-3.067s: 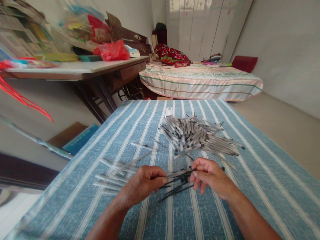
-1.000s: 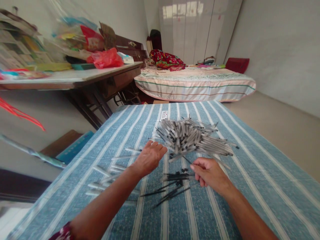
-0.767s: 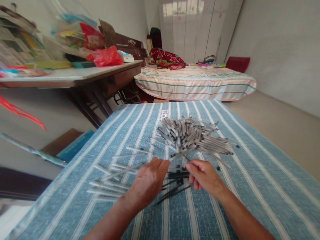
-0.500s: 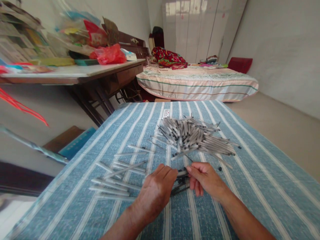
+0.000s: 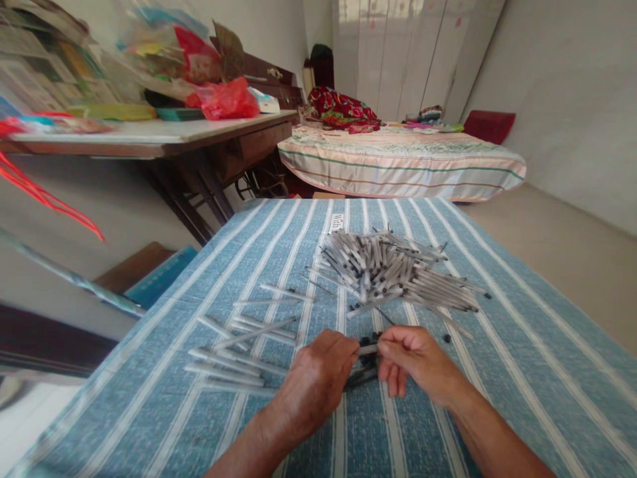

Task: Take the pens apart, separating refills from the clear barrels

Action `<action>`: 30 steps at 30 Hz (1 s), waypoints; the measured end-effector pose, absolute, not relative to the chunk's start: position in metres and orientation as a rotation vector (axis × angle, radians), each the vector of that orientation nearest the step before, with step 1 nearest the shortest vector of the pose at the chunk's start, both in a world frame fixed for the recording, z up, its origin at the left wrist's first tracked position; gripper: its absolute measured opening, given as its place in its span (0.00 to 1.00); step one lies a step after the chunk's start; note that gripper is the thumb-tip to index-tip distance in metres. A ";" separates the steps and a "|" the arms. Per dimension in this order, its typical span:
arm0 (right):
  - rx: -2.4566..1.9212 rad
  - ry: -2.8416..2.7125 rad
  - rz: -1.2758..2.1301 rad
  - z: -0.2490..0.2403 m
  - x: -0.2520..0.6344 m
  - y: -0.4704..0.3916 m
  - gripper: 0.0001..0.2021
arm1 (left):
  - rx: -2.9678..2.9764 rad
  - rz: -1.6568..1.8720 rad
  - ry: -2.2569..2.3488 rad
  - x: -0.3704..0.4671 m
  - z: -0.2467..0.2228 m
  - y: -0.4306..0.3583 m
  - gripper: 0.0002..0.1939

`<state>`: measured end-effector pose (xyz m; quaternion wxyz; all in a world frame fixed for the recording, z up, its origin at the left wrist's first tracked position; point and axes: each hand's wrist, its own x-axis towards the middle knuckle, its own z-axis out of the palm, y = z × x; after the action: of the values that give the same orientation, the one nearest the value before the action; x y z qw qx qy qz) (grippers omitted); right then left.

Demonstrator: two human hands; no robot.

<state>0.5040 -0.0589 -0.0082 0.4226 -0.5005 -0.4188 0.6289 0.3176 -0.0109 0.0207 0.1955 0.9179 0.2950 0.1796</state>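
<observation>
In the middle of the near part of the blue-and-white striped tabletop [image 5: 149, 398], as the head camera shows it, the left hand [image 5: 318, 375] is curled closed with its back up, gripping one end of a short grey-white tube [image 5: 367, 349] at the fingertips. The right hand [image 5: 415, 362] pinches the tube's other end between thumb and forefinger, its remaining fingers loosely bent below, so that only a short stretch of the tube shows between the two hands, lying roughly crosswise and held over the cloth. Just beneath and behind it are small dark parts [image 5: 361, 380], partly hidden by the fingers; how many there are cannot be told. To the left of the left hand lies a loose group of pale tubes [image 5: 226, 368], most pointing roughly crosswise, with one slanting over others. Beyond the hands is a large heap of similar tubes [image 5: 398, 265], many with black ends, piled at mixed angles on the left and more nearly parallel on the right. A small black piece [image 5: 446, 338] sits alone near the right hand, and a white printed label [image 5: 337, 222] shows behind the heap. Farther back are a bed [image 5: 398, 159] with a striped cover and, at left, a side table [image 5: 184, 131] bearing a red plastic bag [image 5: 229, 99].
</observation>
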 end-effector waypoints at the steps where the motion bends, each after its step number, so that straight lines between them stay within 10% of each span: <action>1: -1.232 -1.044 1.589 -0.008 0.505 -0.059 0.19 | 2.576 0.502 0.821 0.318 0.021 -0.011 0.11; 30: -1.233 -1.039 1.642 -0.006 0.511 -0.058 0.21 | 2.572 0.451 0.874 0.317 0.015 -0.009 0.11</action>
<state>0.5109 -0.0582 -0.0056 0.4077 -0.4892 -0.4123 0.6516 0.3172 -0.0086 0.0151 0.1928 0.9166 0.3113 0.1605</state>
